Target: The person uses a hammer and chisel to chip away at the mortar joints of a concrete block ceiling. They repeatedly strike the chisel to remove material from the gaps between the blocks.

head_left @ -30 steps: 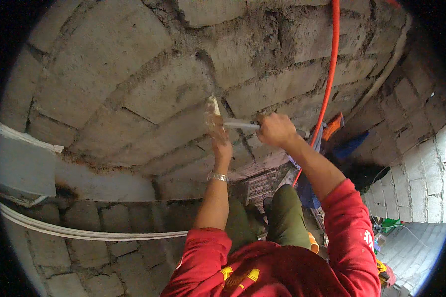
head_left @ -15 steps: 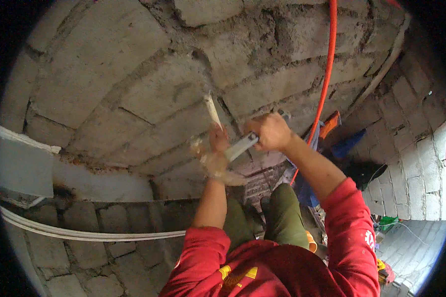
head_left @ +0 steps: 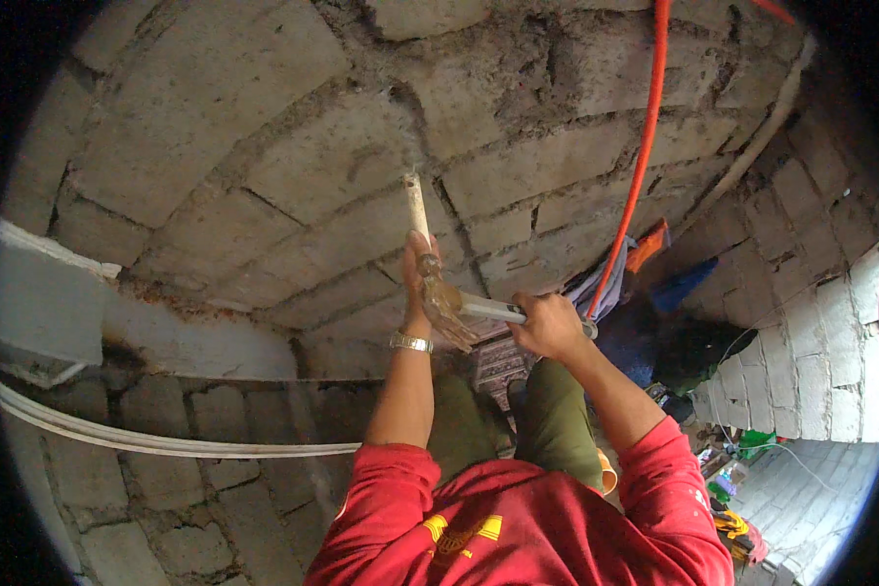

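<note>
My left hand, with a metal watch on its wrist, is closed around a pale cream rod. Its far end meets or nearly meets the grey block wall at a worn groove; contact is hard to tell. My right hand grips the light handle of a claw hammer. The worn brown hammer head lies right beside my left hand and partly hides its fingers. What end of the rod sits inside my palm is hidden.
An orange-red hose runs down the wall on the right. White conduits stretch along the left, below a grey panel. Blue and orange cloths hang at the right, near cluttered items lower down.
The hammer, blurred earlier, is now sharp, its head close against my left hand. My right hand has come lower and nearer to me. The rod stays at about the same spot.
</note>
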